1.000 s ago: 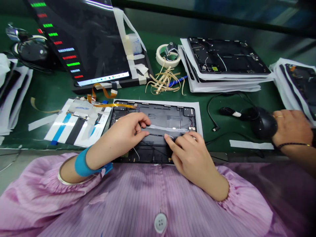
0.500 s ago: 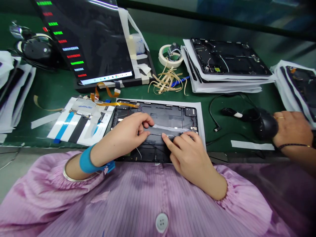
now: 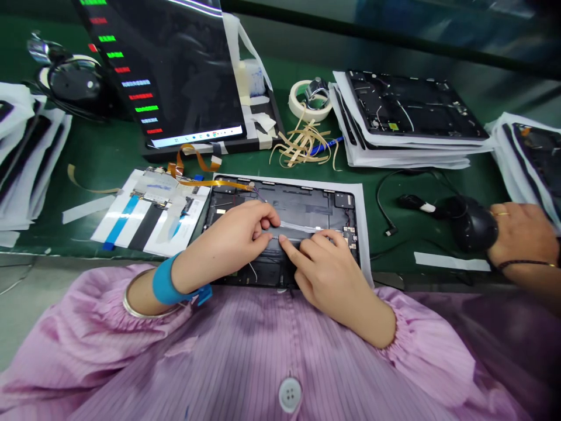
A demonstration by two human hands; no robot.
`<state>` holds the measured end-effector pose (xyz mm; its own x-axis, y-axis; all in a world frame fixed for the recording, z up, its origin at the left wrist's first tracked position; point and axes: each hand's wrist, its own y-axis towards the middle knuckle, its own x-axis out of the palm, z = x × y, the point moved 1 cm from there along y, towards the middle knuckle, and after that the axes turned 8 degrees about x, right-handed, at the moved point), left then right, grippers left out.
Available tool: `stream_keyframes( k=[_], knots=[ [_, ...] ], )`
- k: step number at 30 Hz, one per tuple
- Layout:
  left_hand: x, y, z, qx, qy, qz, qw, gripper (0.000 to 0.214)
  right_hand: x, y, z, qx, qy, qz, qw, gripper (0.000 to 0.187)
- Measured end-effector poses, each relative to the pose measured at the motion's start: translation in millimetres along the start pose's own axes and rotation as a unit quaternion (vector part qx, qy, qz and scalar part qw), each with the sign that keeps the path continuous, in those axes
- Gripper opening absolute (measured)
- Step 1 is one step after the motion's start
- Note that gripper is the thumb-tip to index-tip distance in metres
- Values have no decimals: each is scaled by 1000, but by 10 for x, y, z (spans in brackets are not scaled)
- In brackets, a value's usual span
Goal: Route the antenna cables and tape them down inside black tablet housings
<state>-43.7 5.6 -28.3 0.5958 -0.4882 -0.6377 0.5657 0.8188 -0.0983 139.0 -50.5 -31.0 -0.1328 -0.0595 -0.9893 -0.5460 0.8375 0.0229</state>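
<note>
In front of me lies an open black device housing (image 3: 307, 199), shaped like a laptop or tablet shell, on a white sheet. My left hand (image 3: 252, 231) is over its left middle, thumb and fingers curled into a pinch; what lies between the tips is too small to make out. My right hand (image 3: 322, 260) has its index finger stretched out, its tip down on a thin dark cable line beside the left thumb. The other right fingers are bent. A clear strip (image 3: 302, 227) runs across the housing above the fingertips. An orange ribbon cable (image 3: 228, 184) reaches its upper left corner.
A white panel with boards (image 3: 149, 216) lies left. Behind are a lit screen (image 3: 188, 88), a tape roll (image 3: 300, 108), tan strips (image 3: 302, 146) and stacked housings (image 3: 412, 111). At right, another person's hand (image 3: 521, 234) is against a black mouse-like object (image 3: 473, 222).
My right index fingertip has slid left along the cable line, closer to my left thumb. My left hand keeps its pinch. The whole view has shifted slightly.
</note>
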Motion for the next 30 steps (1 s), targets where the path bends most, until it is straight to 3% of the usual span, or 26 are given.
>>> stream_keyframes(
  k=[10, 30],
  knots=[
    [-175, -147, 3, -47, 8, 10, 999, 16, 9, 83, -37, -15, 9, -7, 1000, 43],
    [-130, -179, -84, -31, 1, 17, 999, 14, 5, 201, -115, -30, 12, -5, 999, 43]
  ],
)
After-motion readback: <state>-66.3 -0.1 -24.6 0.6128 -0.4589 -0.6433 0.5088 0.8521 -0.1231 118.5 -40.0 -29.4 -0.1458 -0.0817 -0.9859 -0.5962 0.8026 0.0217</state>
